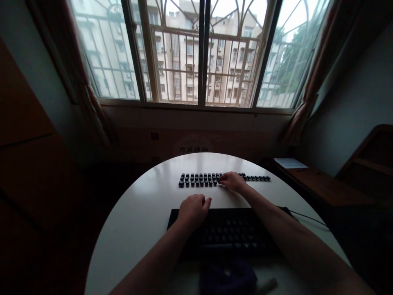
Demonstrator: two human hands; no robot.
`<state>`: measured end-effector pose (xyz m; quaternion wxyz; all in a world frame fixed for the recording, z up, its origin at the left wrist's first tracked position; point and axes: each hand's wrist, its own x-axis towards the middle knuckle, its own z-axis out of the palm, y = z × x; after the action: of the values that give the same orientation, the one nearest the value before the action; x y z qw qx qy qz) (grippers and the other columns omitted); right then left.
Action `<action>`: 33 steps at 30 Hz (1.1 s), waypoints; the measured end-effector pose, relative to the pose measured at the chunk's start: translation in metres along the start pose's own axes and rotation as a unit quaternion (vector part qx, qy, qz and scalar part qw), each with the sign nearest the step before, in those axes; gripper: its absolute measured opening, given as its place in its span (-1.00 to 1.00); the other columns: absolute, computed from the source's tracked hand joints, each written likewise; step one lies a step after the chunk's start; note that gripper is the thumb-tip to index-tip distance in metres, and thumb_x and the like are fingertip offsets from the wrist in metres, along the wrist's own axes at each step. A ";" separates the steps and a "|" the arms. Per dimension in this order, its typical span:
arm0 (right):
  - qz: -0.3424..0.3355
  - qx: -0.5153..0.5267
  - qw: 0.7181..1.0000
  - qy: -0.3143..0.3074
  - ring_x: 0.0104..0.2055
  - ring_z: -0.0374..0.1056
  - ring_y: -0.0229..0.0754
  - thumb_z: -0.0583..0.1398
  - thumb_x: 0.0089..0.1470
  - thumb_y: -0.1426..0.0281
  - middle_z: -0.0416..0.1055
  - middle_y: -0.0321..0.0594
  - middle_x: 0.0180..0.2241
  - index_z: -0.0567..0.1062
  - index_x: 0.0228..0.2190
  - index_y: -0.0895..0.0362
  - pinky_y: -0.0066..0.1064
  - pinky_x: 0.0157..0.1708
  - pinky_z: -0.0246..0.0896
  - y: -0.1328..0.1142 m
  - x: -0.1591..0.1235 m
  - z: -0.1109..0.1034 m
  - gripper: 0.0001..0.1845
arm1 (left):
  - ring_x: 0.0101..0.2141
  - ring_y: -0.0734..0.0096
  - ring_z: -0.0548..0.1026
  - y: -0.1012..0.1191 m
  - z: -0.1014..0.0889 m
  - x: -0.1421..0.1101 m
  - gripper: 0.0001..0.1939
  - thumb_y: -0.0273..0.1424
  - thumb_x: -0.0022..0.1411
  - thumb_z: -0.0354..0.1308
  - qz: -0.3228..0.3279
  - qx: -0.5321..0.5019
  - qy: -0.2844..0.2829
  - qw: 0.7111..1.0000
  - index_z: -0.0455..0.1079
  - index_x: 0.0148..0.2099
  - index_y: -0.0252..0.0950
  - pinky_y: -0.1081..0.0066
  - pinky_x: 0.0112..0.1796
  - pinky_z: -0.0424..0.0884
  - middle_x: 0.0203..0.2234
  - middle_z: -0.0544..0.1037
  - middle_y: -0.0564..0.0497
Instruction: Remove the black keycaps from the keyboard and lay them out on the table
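Reaching over the white table (132, 229), my right hand (232, 181) is bending its fingers down among the small black keys (201, 183), and its fingertips are drawing close together at the near side of the rows. I cannot tell whether they are pinching one. The keys are standing on the tabletop beyond the keyboard (230, 233), lining up in rows to the left of that hand and running on past it to the right.

My left hand (194, 208) is curling its fingers inward over the far left part of the keyboard, with its thumb pointing forward. I am not able to see whether it is holding anything or pressing on the keyboard. The dark keyboard is lying under my forearms, and a thin cable (310, 218) is trailing off to its right. Nearer to me, a purple thing (229, 277) is sitting in shadow, too blurred to make out. Paper (290, 163) is lying on a wooden surface (331, 188) to the right, and a barred window (202, 61) is letting in daylight ahead.
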<state>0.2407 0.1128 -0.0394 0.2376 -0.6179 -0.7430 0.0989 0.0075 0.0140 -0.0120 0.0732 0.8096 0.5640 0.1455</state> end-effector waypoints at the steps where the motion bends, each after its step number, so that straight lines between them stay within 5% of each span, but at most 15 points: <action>1: 0.003 -0.004 1.000 0.002 -0.21 0.51 -0.10 0.27 0.02 0.38 0.63 -0.21 -0.26 0.66 -0.26 0.05 -0.41 -0.22 0.28 0.000 0.000 0.000 -0.79 | -0.32 0.22 0.50 0.000 0.000 0.000 -0.58 -0.16 0.37 -0.10 0.002 0.000 0.000 1.000 0.45 -0.36 -0.28 0.34 -0.35 0.26 -0.38 0.57 -0.09; 33: -0.004 -0.029 0.999 0.021 -0.15 0.50 -0.09 0.29 -0.01 0.40 0.61 -0.26 -0.21 0.64 -0.21 0.01 -0.40 -0.17 0.30 -0.006 -0.006 0.002 -0.74 | -0.30 0.20 0.50 0.000 -0.002 -0.003 -0.56 -0.17 0.40 -0.14 0.014 -0.006 0.008 1.000 0.43 -0.36 -0.28 0.32 -0.33 0.26 -0.37 0.56 -0.09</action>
<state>0.2354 0.1061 -0.0400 0.2355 -0.6236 -0.7428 0.0633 0.0063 0.0114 -0.0107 0.0712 0.8159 0.5519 0.1567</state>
